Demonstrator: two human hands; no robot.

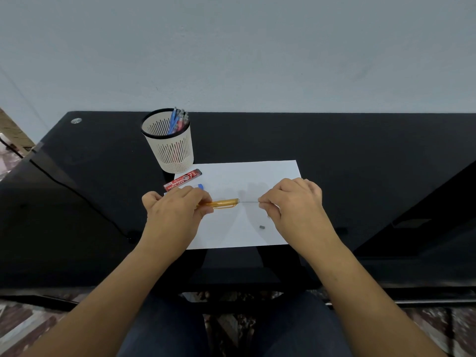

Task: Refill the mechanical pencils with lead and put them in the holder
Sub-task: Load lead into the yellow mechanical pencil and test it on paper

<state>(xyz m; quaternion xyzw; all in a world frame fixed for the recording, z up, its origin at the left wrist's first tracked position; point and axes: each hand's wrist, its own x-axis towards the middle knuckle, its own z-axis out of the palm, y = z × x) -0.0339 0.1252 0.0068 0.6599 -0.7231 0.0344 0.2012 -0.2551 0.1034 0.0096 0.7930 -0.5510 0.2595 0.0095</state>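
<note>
The left hand (pixel 177 210) grips an orange mechanical pencil (pixel 224 203), fingers curled round its hidden end, and holds it nearly level above a white sheet of paper (pixel 244 176). The pencil's free end points toward the right hand (pixel 293 202), which pinches a thin stick of lead (pixel 248 201) between thumb and fingertips. The far tip of the lead meets the open end of the pencil; I cannot tell how far it has gone in.

A small grey piece (pixel 262 227) lies on the paper, near the right hand. A red lead case (pixel 183 179) lies at the paper's back left corner, and just beside it something blue and white (pixel 200 186) shows above the left hand's knuckles.

Behind the case stands a cream slotted holder (pixel 170 150) with blue and red pencils (pixel 177 121) upright in it. Everything rests on a black tabletop (pixel 360 163), where a dark cable (pixel 77 194) runs along the left side.
</note>
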